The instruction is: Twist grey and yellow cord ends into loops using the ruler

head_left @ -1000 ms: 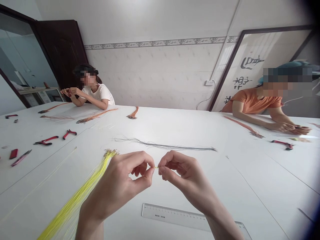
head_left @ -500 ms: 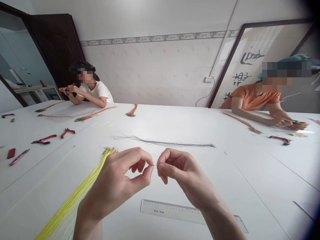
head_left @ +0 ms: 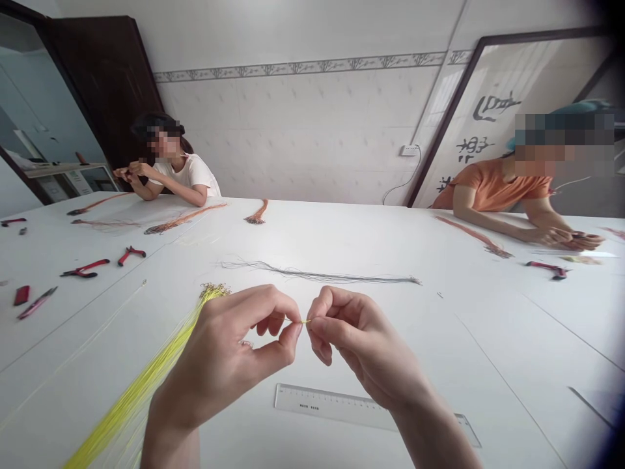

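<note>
My left hand (head_left: 229, 352) pinches a thin yellow cord (head_left: 305, 321) between thumb and index finger. Close beside it, my right hand (head_left: 354, 335) grips the same short stretch of cord, leaving a small gap between the fingertips. Both hands are raised over the white table (head_left: 312, 254). A bundle of yellow cords (head_left: 141, 384) with small metal ends runs beside and partly behind my left wrist. Below my hands lies a clear ruler (head_left: 332, 404), partly covered by my right forearm.
Dark thin wires (head_left: 336, 278) lie beyond my hands. Red-handled pliers (head_left: 86, 269) and tweezers (head_left: 38, 303) are at left, more pliers (head_left: 547, 268) at right. Two people sit across the table, at left (head_left: 188, 174) and right (head_left: 493, 189), near orange cord bundles (head_left: 188, 218).
The view has shifted slightly. My hands keep their pinch on the yellow cord, and the lower fingers of my right hand have moved a little. A small loop now shows beside my left palm.
</note>
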Demonstrator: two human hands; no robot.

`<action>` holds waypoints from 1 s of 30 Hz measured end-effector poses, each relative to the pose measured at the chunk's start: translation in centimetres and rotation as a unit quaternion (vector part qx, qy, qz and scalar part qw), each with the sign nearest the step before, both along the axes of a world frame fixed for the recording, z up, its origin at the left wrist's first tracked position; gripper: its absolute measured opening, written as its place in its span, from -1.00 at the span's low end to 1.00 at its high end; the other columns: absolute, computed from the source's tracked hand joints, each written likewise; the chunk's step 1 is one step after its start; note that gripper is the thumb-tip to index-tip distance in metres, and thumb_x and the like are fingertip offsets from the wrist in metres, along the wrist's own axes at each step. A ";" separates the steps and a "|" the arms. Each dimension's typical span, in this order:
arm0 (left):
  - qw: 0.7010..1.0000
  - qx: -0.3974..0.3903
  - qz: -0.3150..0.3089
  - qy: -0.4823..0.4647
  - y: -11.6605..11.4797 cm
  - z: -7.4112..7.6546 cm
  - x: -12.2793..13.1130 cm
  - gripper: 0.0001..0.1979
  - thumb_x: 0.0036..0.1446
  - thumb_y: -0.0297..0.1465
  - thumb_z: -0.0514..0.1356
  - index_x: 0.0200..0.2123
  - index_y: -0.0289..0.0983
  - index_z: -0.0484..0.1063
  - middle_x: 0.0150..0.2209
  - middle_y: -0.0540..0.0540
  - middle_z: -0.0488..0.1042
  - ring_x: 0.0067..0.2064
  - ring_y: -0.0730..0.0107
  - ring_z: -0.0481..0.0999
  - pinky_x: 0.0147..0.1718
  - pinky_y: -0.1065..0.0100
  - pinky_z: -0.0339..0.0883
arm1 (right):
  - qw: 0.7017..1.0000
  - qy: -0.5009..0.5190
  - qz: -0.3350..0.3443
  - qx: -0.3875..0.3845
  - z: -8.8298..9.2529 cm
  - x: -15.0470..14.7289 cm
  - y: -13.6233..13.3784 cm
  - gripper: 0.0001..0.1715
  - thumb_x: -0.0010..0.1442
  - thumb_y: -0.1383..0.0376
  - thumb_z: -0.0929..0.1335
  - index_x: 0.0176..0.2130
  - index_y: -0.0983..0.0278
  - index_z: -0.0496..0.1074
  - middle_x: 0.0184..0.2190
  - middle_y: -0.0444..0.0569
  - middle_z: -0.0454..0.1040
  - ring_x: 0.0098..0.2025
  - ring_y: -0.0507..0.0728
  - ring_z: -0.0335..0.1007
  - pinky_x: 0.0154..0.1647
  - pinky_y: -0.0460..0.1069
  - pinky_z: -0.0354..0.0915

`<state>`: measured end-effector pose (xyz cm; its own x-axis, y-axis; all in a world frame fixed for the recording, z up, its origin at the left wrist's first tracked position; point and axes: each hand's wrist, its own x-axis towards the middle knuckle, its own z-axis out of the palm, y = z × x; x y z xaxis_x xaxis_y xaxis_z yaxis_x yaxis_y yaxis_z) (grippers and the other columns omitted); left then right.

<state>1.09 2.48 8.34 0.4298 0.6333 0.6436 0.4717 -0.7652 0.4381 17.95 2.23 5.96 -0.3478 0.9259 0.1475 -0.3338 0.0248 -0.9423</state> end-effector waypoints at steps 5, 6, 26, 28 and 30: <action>1.000 0.015 -0.007 -0.008 0.0 0.0 0.2 -0.83 0.02 -0.62 0.13 -0.48 -0.24 0.30 -0.56 0.16 0.27 -0.50 0.67 0.24 -0.48 0.60 0.19 | 0.999 0.026 0.018 -0.018 0.1 0.0 0.0 -0.83 0.03 0.43 0.33 -0.56 0.34 0.30 -0.68 -0.20 0.28 -0.60 -0.10 0.15 -0.52 -0.15 0.13; 1.000 0.018 -0.009 -0.011 0.0 0.0 0.2 -0.83 0.02 -0.62 0.13 -0.48 -0.24 0.30 -0.55 0.16 0.27 -0.50 0.66 0.23 -0.48 0.59 0.19 | 0.999 0.029 0.020 -0.020 0.1 -0.1 0.0 -0.83 0.03 0.44 0.33 -0.56 0.34 0.30 -0.69 -0.20 0.28 -0.60 -0.10 0.15 -0.53 -0.16 0.13; 0.999 0.025 -0.026 -0.019 -0.1 0.1 -0.1 -0.83 0.05 -0.62 0.13 -0.46 -0.24 0.28 -0.54 0.14 0.29 -0.49 0.65 0.26 -0.47 0.56 0.22 | 1.000 0.029 0.011 0.003 0.5 0.0 -0.3 -0.86 0.01 0.46 0.33 -0.55 0.34 0.32 -0.65 -0.19 0.31 -0.59 -0.10 0.16 -0.53 -0.16 0.14; 0.999 0.022 -0.027 -0.019 -0.1 0.1 -0.1 -0.83 0.05 -0.62 0.13 -0.46 -0.24 0.28 -0.54 0.14 0.29 -0.49 0.65 0.26 -0.47 0.55 0.22 | 1.000 0.026 0.007 0.004 0.5 0.0 -0.4 -0.86 0.01 0.46 0.33 -0.56 0.34 0.32 -0.66 -0.19 0.31 -0.59 -0.10 0.16 -0.53 -0.16 0.14; 0.999 0.017 -0.027 -0.020 -0.2 0.1 -0.1 -0.83 0.05 -0.62 0.13 -0.45 -0.24 0.29 -0.54 0.14 0.29 -0.49 0.65 0.26 -0.47 0.55 0.22 | 1.000 0.020 0.001 0.006 0.5 0.0 -0.4 -0.86 0.00 0.46 0.33 -0.56 0.34 0.32 -0.67 -0.20 0.30 -0.59 -0.10 0.15 -0.53 -0.16 0.14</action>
<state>1.01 2.32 8.41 0.4368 0.5870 0.6817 0.4124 -0.8041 0.4282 17.91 1.83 6.48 -0.3429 0.9234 0.1724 -0.3721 0.0350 -0.9275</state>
